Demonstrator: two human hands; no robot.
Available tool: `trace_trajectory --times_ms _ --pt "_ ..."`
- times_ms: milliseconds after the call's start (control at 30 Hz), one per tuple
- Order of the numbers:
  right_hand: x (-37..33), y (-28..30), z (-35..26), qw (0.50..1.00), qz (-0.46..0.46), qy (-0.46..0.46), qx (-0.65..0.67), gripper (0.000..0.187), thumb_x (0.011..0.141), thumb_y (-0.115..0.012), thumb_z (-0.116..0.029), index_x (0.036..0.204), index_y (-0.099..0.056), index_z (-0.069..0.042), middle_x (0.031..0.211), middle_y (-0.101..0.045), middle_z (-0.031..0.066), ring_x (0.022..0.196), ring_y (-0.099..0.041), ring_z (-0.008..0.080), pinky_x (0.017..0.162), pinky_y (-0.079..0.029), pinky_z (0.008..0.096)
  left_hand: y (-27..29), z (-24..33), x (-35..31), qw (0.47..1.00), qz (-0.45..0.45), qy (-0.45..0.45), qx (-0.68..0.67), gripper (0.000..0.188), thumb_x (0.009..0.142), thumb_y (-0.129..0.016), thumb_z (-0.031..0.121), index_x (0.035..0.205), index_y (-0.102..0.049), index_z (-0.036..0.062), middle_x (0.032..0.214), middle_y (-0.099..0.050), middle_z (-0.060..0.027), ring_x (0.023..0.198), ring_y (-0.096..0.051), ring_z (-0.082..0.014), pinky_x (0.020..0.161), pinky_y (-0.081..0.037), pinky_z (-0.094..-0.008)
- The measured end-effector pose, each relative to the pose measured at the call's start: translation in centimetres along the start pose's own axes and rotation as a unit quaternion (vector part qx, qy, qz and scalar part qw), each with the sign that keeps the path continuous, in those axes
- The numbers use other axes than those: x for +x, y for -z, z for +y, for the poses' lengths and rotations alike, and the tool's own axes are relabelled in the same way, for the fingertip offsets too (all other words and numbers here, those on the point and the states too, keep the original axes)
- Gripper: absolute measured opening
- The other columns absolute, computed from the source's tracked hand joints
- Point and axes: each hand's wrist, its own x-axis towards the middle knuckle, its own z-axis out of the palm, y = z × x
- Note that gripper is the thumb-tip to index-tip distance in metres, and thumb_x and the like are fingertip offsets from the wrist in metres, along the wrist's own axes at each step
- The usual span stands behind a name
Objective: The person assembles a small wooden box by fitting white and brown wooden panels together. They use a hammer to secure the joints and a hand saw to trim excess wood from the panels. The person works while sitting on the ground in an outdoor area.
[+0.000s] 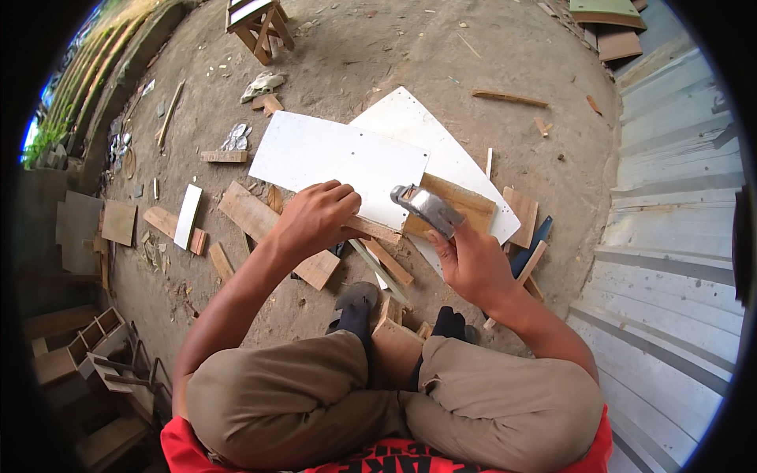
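Note:
A white board with small dark holes lies in front of me, a wooden strip along its near edge. My left hand is closed over that edge, its fingers curled on top and its thumb by the strip. In my right hand is a claw hammer, gripped close below its metal head; most of its handle is hidden. The hammer head is over a wooden piece that adjoins the board's right end. Beneath them a second white board lies at an angle.
Wood offcuts lie scattered on the dirt floor. A handsaw with a dark blue part is at the right, beside more scraps. A small wooden stool stands at the far left. Corrugated metal sheeting borders the right side.

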Motion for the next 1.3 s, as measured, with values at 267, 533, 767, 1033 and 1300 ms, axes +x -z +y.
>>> trace_trajectory --times_ms 267,533,767,1033,1300 --pt "-0.6 -0.6 0.2 0.999 -0.001 0.021 -0.035 0.026 0.101 -0.054 -0.026 0.106 -0.046 -0.001 0.072 -0.066 0.0211 0.064 -0.067 0.0421 0.049 -0.053 0.0484 -0.4 -0.1 -0.2 1.0 0.007 -0.008 -0.005 0.042 0.061 -0.089 0.021 0.084 -0.058 0.005 0.083 -0.063 -0.0074 0.082 -0.064 -0.0257 0.074 -0.056 -0.0379" --pt "2.4 0.9 1.3 0.994 0.104 0.021 -0.001 0.032 0.103 -0.051 -0.03 0.113 -0.048 0.001 0.065 -0.064 0.0214 0.058 -0.065 0.0426 0.048 -0.051 0.0495 -0.1 0.0 -0.2 1.0 -0.01 -0.003 -0.006 0.041 0.065 -0.088 0.026 0.085 -0.059 0.0049 0.084 -0.063 -0.0071 0.084 -0.064 -0.0252 0.074 -0.055 -0.0368" --pt "2.5 0.9 2.0 0.997 0.011 0.008 -0.08 0.033 0.103 -0.05 -0.029 0.11 -0.047 0.002 0.061 -0.063 0.0217 0.06 -0.067 0.0426 0.049 -0.054 0.0483 -0.3 -0.1 -0.2 1.0 -0.016 0.009 -0.002 0.041 0.06 -0.089 0.02 0.085 -0.059 0.0057 0.084 -0.064 -0.0067 0.084 -0.064 -0.0253 0.074 -0.055 -0.0371" --pt "1.9 2.4 -0.1 0.998 0.036 0.021 -0.054 0.03 0.102 -0.05 -0.028 0.112 -0.045 0.0 0.065 -0.064 0.0227 0.062 -0.067 0.0427 0.05 -0.054 0.0488 0.1 0.0 0.1 0.999 -0.041 0.034 -0.007 0.04 0.059 -0.089 0.018 0.085 -0.06 0.0068 0.084 -0.065 -0.0058 0.085 -0.065 -0.0246 0.074 -0.055 -0.0368" --pt "1.9 1.2 1.7 0.996 -0.031 -0.002 -0.081 0.033 0.103 -0.047 -0.033 0.113 -0.046 -0.001 0.064 -0.063 0.0228 0.063 -0.066 0.0457 0.053 -0.053 0.0529 0.3 0.2 0.4 0.998 -0.05 0.033 -0.004 0.039 0.06 -0.089 0.018 0.084 -0.06 0.0073 0.084 -0.065 -0.0048 0.085 -0.065 -0.0244 0.074 -0.055 -0.0369"
